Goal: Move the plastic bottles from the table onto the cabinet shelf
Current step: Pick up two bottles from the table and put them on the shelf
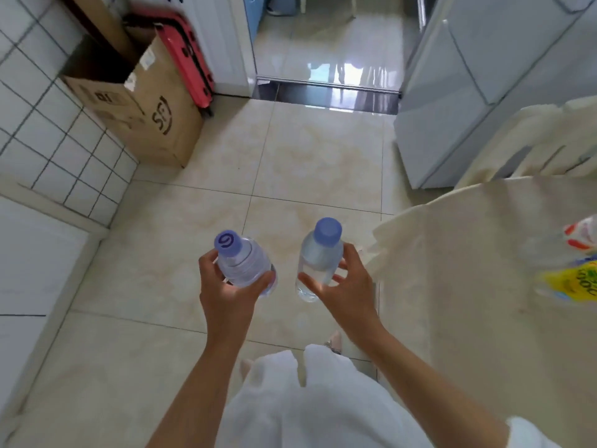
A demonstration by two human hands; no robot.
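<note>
Two clear plastic bottles with purple-blue caps are held above the tiled floor: the left bottle (pixel 244 265) tilts its swirl-marked cap toward the camera, the right bottle (pixel 318 260) stands nearly upright. At the right edge, on the cloth-covered bench (pixel 468 270), sit two more blurred bottles, a red-labelled bottle (pixel 581 236) and a yellow-labelled bottle (pixel 570 281)

Cloth-covered table (pixel 468 270) bearing labelled bottles (pixel 571 279)

L hand (pixel 226 292) grips bottle (pixel 245 266) | R hand (pixel 345 286) grips 2nd bottle (pixel 318 263) | both over floor (pixel 290 163)
</note>
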